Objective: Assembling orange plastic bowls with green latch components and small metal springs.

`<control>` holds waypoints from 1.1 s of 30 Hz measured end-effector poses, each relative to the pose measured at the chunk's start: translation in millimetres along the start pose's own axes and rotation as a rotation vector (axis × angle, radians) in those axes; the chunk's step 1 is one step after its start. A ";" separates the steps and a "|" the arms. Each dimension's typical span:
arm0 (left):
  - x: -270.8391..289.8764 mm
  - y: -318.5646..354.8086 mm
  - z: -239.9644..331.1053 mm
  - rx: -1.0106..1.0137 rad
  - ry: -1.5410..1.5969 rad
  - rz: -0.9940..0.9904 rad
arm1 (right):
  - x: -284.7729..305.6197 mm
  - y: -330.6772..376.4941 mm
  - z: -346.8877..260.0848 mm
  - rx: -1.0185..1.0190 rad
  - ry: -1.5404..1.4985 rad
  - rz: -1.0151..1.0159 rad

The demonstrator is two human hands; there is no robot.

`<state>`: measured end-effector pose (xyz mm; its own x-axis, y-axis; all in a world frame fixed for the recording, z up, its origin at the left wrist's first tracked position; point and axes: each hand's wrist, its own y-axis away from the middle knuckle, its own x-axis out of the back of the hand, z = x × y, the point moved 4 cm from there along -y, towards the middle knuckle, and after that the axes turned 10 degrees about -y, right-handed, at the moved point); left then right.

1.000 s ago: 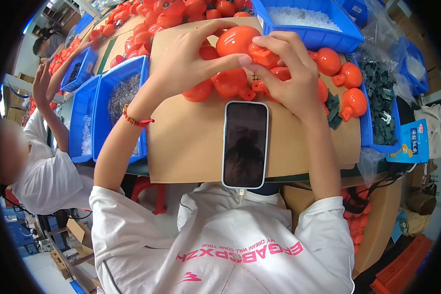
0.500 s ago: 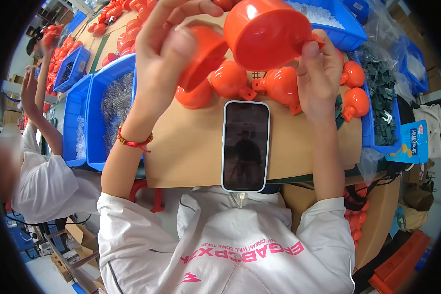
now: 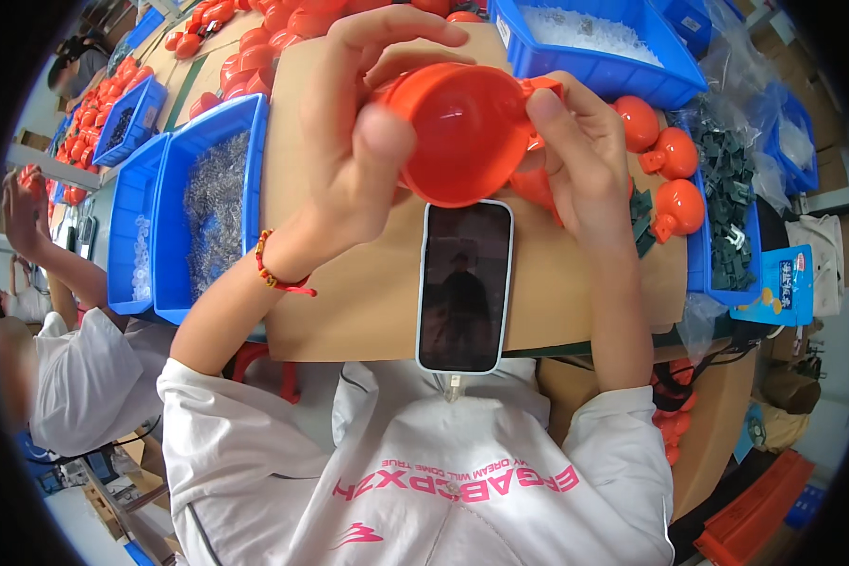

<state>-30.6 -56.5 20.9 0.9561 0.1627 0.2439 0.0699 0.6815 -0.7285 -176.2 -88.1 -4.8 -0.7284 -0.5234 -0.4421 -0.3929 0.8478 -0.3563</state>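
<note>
Both hands grip an orange plastic shell [image 3: 467, 127] in the upper middle of the frame: left hand [image 3: 358, 123] wrapped around it, right hand [image 3: 575, 141] pinching its edge, above a phone [image 3: 465, 283] on the surface [image 3: 349, 311].

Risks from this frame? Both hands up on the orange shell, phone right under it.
1. The orange shell is held above the phone by the left hand and right hand; a slipped grip may drop it on the screen.
2. The phone overhangs the cardboard sheet edge; a nudge from a forearm might tip it off.
</note>
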 end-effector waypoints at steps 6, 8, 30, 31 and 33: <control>1.1 -5.0 5.1 -0.544 -0.322 -0.242 | 5.3 0.7 1.0 -0.032 -0.050 0.006; -1.2 -0.7 1.9 -0.453 -0.416 -0.209 | 4.4 1.1 1.0 -0.031 -0.052 0.000; 16.3 -0.1 4.5 -0.249 -0.373 -0.267 | -10.4 -5.2 0.5 0.037 0.140 -0.013; 19.3 -1.5 5.2 -0.253 -0.394 -0.275 | -14.1 -5.7 0.7 0.050 0.119 -0.021; 27.2 -2.3 3.9 -0.142 -0.426 -0.242 | -21.8 -4.7 2.2 0.100 0.160 -0.039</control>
<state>-5.9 -50.8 31.8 0.7087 0.3089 0.6343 0.3415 0.6366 -0.6915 -157.3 -80.8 4.7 -0.7970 -0.5284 -0.2924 -0.3704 0.8101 -0.4545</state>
